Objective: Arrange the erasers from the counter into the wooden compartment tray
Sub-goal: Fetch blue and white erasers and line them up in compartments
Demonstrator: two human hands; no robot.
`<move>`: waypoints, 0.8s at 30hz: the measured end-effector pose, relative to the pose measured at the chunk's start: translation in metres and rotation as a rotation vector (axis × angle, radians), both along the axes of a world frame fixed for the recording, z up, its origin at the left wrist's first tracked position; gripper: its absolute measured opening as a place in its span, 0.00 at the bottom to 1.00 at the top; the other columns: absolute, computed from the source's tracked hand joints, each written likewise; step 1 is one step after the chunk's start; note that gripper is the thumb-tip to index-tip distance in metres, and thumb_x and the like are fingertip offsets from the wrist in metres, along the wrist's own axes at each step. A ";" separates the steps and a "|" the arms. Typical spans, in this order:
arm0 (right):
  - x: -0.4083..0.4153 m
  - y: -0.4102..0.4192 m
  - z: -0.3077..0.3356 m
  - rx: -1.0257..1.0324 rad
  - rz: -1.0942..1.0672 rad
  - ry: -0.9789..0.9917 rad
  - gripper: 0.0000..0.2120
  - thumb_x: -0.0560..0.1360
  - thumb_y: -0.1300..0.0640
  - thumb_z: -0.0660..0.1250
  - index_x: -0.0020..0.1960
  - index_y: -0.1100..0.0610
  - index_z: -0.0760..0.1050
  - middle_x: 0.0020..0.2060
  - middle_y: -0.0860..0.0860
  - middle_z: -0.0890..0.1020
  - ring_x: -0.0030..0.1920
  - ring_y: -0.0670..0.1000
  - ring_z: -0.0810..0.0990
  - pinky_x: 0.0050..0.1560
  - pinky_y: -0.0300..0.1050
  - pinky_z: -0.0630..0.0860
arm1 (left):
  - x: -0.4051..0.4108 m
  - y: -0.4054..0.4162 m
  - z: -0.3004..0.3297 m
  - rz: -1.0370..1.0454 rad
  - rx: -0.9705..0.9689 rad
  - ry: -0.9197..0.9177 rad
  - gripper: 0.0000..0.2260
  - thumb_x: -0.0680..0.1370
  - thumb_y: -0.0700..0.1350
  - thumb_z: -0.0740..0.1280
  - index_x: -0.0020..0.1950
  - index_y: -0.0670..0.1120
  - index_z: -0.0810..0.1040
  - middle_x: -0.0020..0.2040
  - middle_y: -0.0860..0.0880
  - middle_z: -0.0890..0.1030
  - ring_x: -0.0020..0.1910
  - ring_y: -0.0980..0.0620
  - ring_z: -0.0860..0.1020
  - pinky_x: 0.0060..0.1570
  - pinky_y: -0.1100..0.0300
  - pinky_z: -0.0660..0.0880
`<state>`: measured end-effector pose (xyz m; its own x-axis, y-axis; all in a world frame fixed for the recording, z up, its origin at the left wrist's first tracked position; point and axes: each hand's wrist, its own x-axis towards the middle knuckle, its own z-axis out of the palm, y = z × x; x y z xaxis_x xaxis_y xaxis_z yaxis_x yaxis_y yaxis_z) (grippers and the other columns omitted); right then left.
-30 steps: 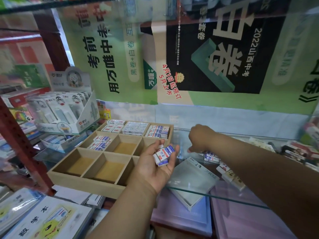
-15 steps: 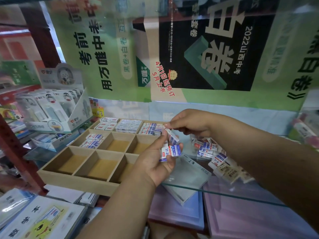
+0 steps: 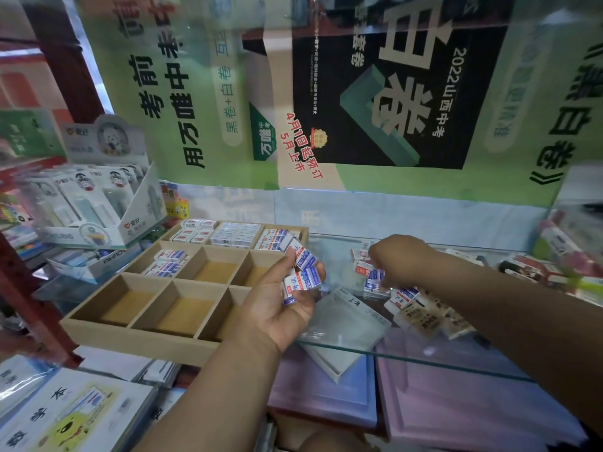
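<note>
Erasers (image 3: 301, 270) sit stacked in my left hand (image 3: 277, 308), palm up, fingers curled round them, just beside the wooden tray (image 3: 130, 331). My right hand (image 3: 396, 265) reaches down into the loose pile (image 3: 408, 298) on the glass counter (image 3: 424, 360) — fingers bent onto one, though I cannot tell if they pinch it. The tray's back row is full — its front compartments bare.

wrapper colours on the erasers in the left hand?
White with blue and red print, on the erasers; head view.
</note>
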<state>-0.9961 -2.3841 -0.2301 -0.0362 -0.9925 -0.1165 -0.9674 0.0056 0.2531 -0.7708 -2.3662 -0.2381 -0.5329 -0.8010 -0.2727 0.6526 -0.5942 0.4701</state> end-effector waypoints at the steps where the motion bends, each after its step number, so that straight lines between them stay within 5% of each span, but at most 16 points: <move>1: 0.002 -0.002 -0.002 0.019 0.011 -0.017 0.17 0.68 0.49 0.74 0.51 0.55 0.74 0.46 0.51 0.79 0.48 0.54 0.77 0.42 0.43 0.71 | 0.000 0.001 0.000 -0.005 0.002 0.003 0.13 0.69 0.45 0.70 0.51 0.41 0.79 0.39 0.43 0.83 0.35 0.48 0.81 0.31 0.69 0.73; 5: 0.010 -0.007 -0.008 0.043 0.052 0.003 0.17 0.65 0.49 0.75 0.34 0.55 0.68 0.33 0.50 0.73 0.39 0.54 0.74 0.34 0.40 0.68 | 0.003 0.004 0.002 -0.053 0.046 0.048 0.13 0.71 0.46 0.68 0.52 0.40 0.79 0.43 0.41 0.82 0.36 0.47 0.83 0.18 0.69 0.71; 9: 0.014 -0.018 -0.019 0.059 0.095 0.002 0.17 0.61 0.50 0.76 0.44 0.58 0.78 0.44 0.54 0.80 0.45 0.56 0.79 0.41 0.44 0.74 | 0.003 0.004 0.000 -0.057 0.072 0.064 0.14 0.71 0.45 0.68 0.54 0.40 0.79 0.45 0.42 0.83 0.40 0.43 0.84 0.18 0.67 0.72; 13: 0.015 -0.018 -0.007 0.111 0.127 -0.032 0.15 0.66 0.54 0.74 0.44 0.53 0.69 0.41 0.50 0.71 0.43 0.53 0.71 0.39 0.42 0.67 | 0.004 0.004 -0.001 -0.066 0.074 0.056 0.12 0.76 0.46 0.66 0.51 0.39 0.80 0.45 0.41 0.83 0.40 0.43 0.84 0.18 0.66 0.73; 21: 0.017 -0.020 -0.011 0.151 0.170 -0.144 0.19 0.65 0.58 0.75 0.36 0.48 0.63 0.36 0.45 0.69 0.41 0.51 0.70 0.35 0.44 0.65 | 0.007 0.002 -0.004 -0.080 0.078 0.052 0.12 0.75 0.46 0.66 0.54 0.40 0.79 0.48 0.43 0.81 0.40 0.44 0.84 0.18 0.66 0.72; 24: 0.015 -0.025 -0.010 0.192 0.178 -0.112 0.17 0.63 0.58 0.77 0.40 0.50 0.67 0.35 0.45 0.69 0.41 0.52 0.70 0.37 0.45 0.66 | 0.007 0.001 -0.006 -0.085 0.066 0.043 0.14 0.72 0.46 0.68 0.54 0.40 0.78 0.48 0.43 0.81 0.42 0.44 0.84 0.18 0.66 0.73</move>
<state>-0.9814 -2.4088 -0.2406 0.1607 -0.9413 -0.2968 -0.9708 -0.2051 0.1247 -0.7636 -2.3651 -0.2443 -0.6101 -0.7338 -0.2987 0.6176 -0.6767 0.4008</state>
